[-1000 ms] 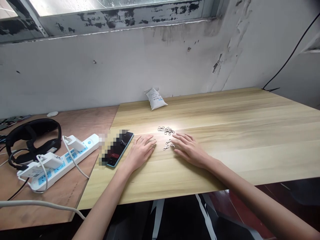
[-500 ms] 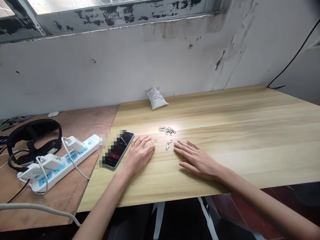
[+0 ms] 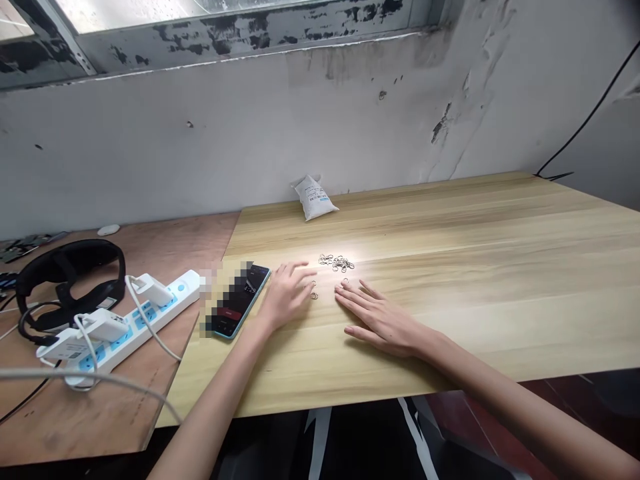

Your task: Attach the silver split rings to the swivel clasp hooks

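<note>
My left hand [image 3: 285,293] lies flat on the light wooden table [image 3: 450,280], fingers stretched out toward a small metal ring [image 3: 314,294] at its fingertips. My right hand [image 3: 380,317] also lies flat with spread fingers, its tips just below a little pile of metal clasps and rings [image 3: 337,262]. Another small ring [image 3: 345,280] shows beside the right fingertips. Neither hand holds anything.
A phone [image 3: 240,299] lies left of my left hand. Further left, on a brown board, are a white power strip [image 3: 120,320] with chargers and cables and black headphones [image 3: 70,273]. A small white bag [image 3: 314,197] rests against the wall.
My right hand slid left and now covers the spot where a clasp lay. My left hand edged forward and to the right, nearer the ring.
</note>
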### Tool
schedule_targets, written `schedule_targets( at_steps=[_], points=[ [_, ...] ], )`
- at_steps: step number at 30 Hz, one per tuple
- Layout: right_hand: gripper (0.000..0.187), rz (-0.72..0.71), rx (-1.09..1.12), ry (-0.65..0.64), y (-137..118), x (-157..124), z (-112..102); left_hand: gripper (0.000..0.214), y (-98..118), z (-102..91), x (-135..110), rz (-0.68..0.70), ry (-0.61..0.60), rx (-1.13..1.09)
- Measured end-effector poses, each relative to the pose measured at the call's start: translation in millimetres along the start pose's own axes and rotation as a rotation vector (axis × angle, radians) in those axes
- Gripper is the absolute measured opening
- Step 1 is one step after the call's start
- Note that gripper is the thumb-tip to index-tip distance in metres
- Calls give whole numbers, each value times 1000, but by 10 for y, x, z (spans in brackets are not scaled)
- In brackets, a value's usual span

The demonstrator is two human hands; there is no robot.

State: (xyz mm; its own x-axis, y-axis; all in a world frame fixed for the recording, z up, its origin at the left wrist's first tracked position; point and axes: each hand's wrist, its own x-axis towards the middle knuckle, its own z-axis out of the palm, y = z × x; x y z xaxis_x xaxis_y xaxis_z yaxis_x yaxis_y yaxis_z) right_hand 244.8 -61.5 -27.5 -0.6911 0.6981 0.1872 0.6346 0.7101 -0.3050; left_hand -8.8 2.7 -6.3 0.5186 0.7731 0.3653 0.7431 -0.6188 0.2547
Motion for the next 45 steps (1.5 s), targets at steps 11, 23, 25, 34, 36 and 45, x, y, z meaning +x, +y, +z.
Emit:
schedule_targets(
  at_steps=[11,23,25,34,36,45],
  points=[
    [68,109,-38,33,-21,-148,-41,23,-150,213,759,124,-31,213],
    [62,132,-42,125,-14,-136,-24,22,-77,330,878,-40,-30,119],
    [61,143,-42,115,-27,-127,-35,22,-88,351,906,-65,-46,104],
    [50,175,-9,181,13,-107,-58,16,-145,249,801,-104,-67,-39],
    [43,204,36,261,91,-40,-69,15,-143,167,730,-72,-60,-81],
    [36,203,440,388,389,707,-300,9,32,-59,533,36,-7,-293]
  ],
)
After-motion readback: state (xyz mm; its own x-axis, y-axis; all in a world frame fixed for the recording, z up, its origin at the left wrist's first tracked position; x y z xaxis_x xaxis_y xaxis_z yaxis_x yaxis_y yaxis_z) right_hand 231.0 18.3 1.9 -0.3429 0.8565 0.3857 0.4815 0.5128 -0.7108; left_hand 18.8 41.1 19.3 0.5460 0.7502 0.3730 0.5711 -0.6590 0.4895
